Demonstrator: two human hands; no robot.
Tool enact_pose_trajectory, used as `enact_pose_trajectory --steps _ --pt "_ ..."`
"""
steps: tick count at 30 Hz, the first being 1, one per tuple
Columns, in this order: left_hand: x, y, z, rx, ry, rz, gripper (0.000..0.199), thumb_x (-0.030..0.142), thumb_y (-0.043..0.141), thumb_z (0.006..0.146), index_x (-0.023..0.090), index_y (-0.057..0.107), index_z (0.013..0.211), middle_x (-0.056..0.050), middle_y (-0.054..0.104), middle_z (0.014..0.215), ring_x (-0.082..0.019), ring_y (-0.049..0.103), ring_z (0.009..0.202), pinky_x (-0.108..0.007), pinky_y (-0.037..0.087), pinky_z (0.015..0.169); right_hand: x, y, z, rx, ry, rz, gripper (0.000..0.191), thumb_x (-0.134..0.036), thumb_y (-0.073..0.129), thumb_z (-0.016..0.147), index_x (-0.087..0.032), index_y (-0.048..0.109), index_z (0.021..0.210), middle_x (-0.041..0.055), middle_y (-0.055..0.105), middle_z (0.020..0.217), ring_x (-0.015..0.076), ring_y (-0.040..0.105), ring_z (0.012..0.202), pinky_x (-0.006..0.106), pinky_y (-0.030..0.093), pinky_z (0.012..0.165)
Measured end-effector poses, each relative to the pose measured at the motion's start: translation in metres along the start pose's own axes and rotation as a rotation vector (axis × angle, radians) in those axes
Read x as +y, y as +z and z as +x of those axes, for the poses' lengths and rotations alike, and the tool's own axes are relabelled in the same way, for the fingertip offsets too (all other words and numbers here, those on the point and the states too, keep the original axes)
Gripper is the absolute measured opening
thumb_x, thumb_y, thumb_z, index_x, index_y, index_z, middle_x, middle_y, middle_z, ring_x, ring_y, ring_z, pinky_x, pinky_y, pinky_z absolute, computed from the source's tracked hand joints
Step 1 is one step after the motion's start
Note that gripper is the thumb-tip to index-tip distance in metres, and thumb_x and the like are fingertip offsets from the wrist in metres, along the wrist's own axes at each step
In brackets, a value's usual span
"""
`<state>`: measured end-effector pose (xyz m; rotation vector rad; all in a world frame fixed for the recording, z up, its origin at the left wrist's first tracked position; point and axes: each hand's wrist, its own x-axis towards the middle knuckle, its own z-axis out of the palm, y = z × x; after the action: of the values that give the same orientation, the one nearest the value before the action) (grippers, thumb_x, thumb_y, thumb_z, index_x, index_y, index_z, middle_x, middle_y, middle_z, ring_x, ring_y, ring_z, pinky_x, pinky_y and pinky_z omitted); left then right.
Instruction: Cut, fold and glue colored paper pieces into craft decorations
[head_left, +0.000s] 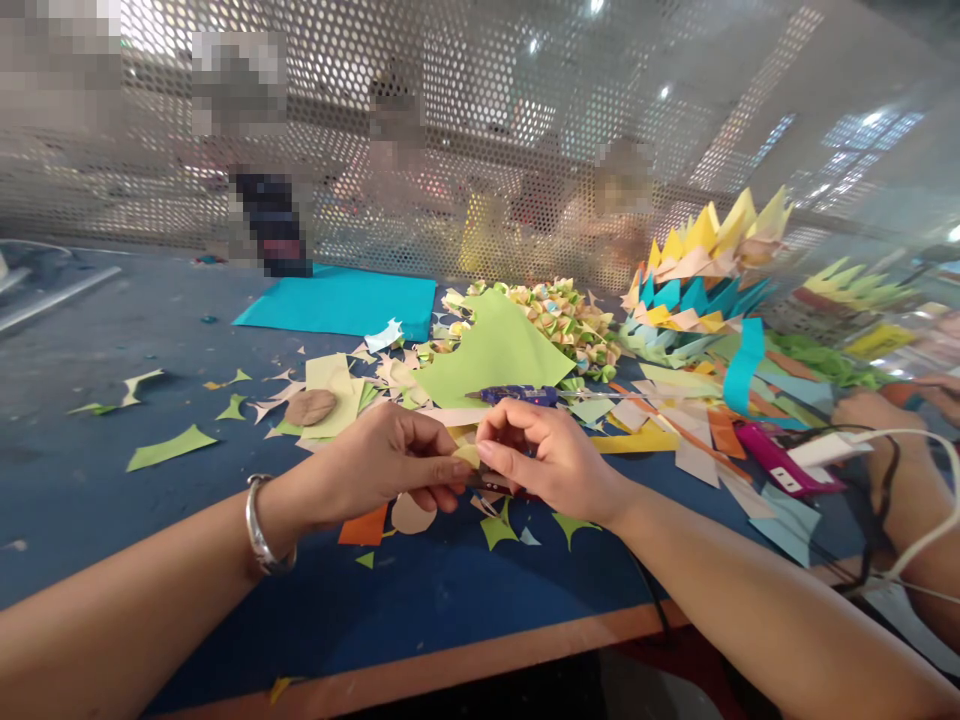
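Observation:
My left hand [397, 465], with a silver bangle on its wrist, pinches a small pale yellow piece of paper [469, 454]. Its thumb and fingers are closed on one side of the piece. On the other side my right hand [551, 458] pinches the same piece, fingers curled. Just under the hands lies a dark reddish object [491, 484], mostly covered, whose kind I cannot make out. Behind the right hand a dark blue pen-like tool [519, 394] rests against a green sheet of paper [499, 345] with curved cutouts. An orange scrap [364, 524] and a cream round piece [412, 514] lie in front.
A blue sheet [337, 303] lies at the back, with a heap of small folded paper pieces [559, 315] beside it. Pointed paper shapes [697, 270] are stacked at the right. A magenta power strip [784, 460] with cables lies near another person's arm [911, 520]. A perforated screen [450, 130] stands behind.

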<state>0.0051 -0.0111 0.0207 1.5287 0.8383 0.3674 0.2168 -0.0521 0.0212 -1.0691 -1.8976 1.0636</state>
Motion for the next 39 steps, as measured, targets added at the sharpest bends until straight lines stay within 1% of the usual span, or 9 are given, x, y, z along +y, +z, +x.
enact_pose_trajectory --steps 6,12,16,23,26,29,32,36,39 --pt "0.000 0.001 0.000 0.027 0.061 0.009 0.023 0.036 0.073 0.080 0.017 0.066 0.070 0.002 0.071 0.061 -0.010 0.068 0.059 -0.016 0.054 0.055 0.002 0.000 0.001 0.005 0.018 -0.001 0.017 -0.035 0.059 0.092 -0.018 0.056 0.088 -0.0046 0.053 0.064 0.0065 0.047 0.050 0.021 0.037 0.047" --pt "-0.002 0.004 0.000 0.066 0.150 0.133 0.021 0.037 0.071 0.081 0.018 0.067 0.075 0.001 0.069 0.062 -0.011 0.066 0.056 -0.020 0.056 0.055 0.002 0.000 0.001 -0.003 -0.001 -0.029 0.016 -0.033 0.059 0.092 -0.018 0.056 0.086 -0.0049 0.052 0.065 0.0059 0.044 0.050 0.021 0.035 0.047" --pt "-0.002 0.006 -0.001 0.097 0.168 0.222 0.023 0.039 0.068 0.083 0.018 0.065 0.076 0.001 0.069 0.063 -0.012 0.066 0.056 -0.020 0.053 0.053 0.002 0.000 0.000 -0.003 -0.004 -0.036 0.016 -0.033 0.060 0.092 -0.018 0.056 0.086 -0.0047 0.052 0.066 0.0061 0.045 0.051 0.021 0.035 0.047" --pt "0.003 0.009 -0.004 0.101 0.182 0.322 0.024 0.039 0.060 0.087 0.018 0.062 0.076 0.000 0.066 0.063 -0.012 0.064 0.056 -0.021 0.048 0.052 0.002 0.001 0.001 -0.008 -0.003 -0.054 0.018 -0.034 0.060 0.092 -0.018 0.056 0.085 -0.0039 0.053 0.067 0.0072 0.045 0.052 0.022 0.036 0.047" --pt "0.007 0.009 -0.007 0.127 0.207 0.426 0.026 0.038 0.059 0.088 0.018 0.059 0.071 0.001 0.063 0.061 -0.011 0.059 0.055 -0.021 0.043 0.050 0.002 0.001 0.001 -0.022 -0.008 -0.039 0.018 -0.034 0.060 0.091 -0.018 0.056 0.085 -0.0029 0.054 0.068 0.0078 0.048 0.053 0.021 0.038 0.048" --pt "0.011 0.008 -0.011 0.162 0.228 0.533 0.024 0.034 0.059 0.086 0.018 0.058 0.068 0.002 0.056 0.058 -0.010 0.049 0.052 -0.021 0.037 0.047 0.001 0.003 0.000 -0.032 -0.019 -0.060 0.016 -0.032 0.061 0.091 -0.017 0.057 0.085 -0.0016 0.057 0.069 0.0087 0.052 0.056 0.022 0.040 0.049" --pt "0.012 0.008 -0.012 0.135 0.229 0.528 0.021 0.032 0.059 0.085 0.018 0.057 0.069 0.004 0.051 0.057 -0.009 0.043 0.051 -0.021 0.033 0.046 0.002 0.004 -0.001 -0.033 -0.024 -0.076 0.015 -0.031 0.062 0.090 -0.017 0.058 0.085 -0.0014 0.058 0.070 0.0089 0.052 0.056 0.022 0.041 0.051" --pt "0.009 0.007 -0.011 0.098 0.198 0.465 0.023 0.035 0.057 0.087 0.018 0.056 0.072 0.003 0.055 0.060 -0.010 0.051 0.054 -0.021 0.037 0.048 0.003 0.004 -0.001 -0.034 -0.012 -0.017 0.016 -0.032 0.062 0.090 -0.018 0.057 0.087 -0.0026 0.056 0.068 0.0082 0.050 0.054 0.022 0.040 0.049" --pt "0.006 0.006 -0.011 0.065 0.183 0.434 0.027 0.040 0.057 0.089 0.018 0.057 0.074 0.002 0.056 0.061 -0.011 0.055 0.055 -0.021 0.038 0.049 0.001 0.003 -0.001 -0.042 0.001 -0.029 0.016 -0.032 0.062 0.090 -0.017 0.058 0.087 -0.0019 0.057 0.069 0.0083 0.050 0.055 0.022 0.040 0.049"
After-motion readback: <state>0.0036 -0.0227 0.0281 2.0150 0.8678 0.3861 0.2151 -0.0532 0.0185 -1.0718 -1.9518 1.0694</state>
